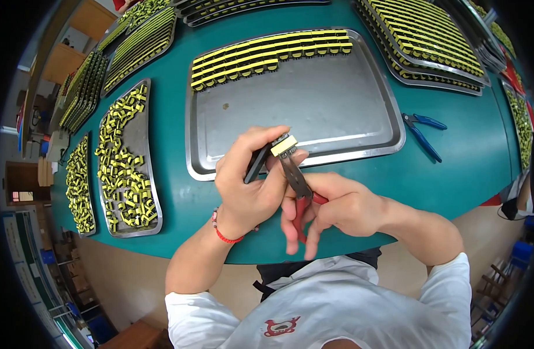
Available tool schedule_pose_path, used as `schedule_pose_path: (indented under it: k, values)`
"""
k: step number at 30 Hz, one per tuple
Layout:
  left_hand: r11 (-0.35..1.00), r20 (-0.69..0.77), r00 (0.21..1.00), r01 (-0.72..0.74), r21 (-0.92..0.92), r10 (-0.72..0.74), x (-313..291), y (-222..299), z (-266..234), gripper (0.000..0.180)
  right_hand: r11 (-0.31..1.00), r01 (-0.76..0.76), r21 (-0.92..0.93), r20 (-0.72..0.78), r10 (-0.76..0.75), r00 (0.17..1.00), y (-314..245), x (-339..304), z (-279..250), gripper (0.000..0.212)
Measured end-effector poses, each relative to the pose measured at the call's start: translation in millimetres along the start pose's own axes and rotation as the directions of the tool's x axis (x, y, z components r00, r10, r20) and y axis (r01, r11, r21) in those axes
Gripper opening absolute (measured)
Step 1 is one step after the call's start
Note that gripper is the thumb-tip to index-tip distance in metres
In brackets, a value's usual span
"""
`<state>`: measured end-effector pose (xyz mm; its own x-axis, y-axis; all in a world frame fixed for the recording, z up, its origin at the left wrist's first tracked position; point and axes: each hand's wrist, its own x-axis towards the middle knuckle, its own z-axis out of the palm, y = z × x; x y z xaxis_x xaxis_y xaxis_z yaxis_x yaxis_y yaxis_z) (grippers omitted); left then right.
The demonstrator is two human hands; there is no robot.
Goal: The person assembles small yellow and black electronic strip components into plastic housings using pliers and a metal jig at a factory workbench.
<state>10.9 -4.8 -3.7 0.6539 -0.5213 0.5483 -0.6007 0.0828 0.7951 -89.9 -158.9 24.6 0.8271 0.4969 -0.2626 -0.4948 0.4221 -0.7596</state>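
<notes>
Right now the left hand (249, 180) pinches a small yellow-taped transformer coil (284, 144) between thumb and fingertips, just above the near rim of the central steel tray (313, 110). The right hand (331, 209) is closed around red-handled pliers (299, 186), whose tip meets the coil's pins. Judging by this, pin trimming or straightening is in hand; it calls for a steady pinch and a fine squeeze. Finished coils line the tray's far edge. Loose coils fill a side tray (127, 163) on the green tabletop (453, 168), where blue cutters (423, 129) lie; shelving stands at left.
</notes>
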Motion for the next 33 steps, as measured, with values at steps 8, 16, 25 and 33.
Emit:
schedule_pose_path:
  k: [8, 16, 25, 33]
  values:
    - [0.990, 0.030, 0.995, 0.100, -0.096, -0.097, 0.4, 6.3, 1.4, 0.031, 0.464, 0.435, -0.772, -0.060, -0.733, 0.677, 16.3, -0.4, -13.5, 0.027]
    - [0.984, 0.074, 0.997, 0.048, -0.172, -0.035, -5.9, 2.4, 5.3, 0.032, 0.176, 0.344, -0.922, -0.010, -0.901, 0.434, 19.4, 11.6, -10.6, 0.037]
    - [0.944, 0.068, 0.985, 0.171, -0.281, -0.158, -9.6, 10.5, 15.2, 0.031, -0.083, 0.307, -0.948, 0.177, -0.939, 0.295, 20.6, 18.5, -20.1, 0.049]
    - [0.884, -0.103, 0.913, 0.347, -0.313, -0.395, -0.3, 0.3, 6.5, 0.030, 0.929, 0.338, -0.152, -0.089, -0.354, 0.931, 1.3, -11.1, -4.3, 0.033]
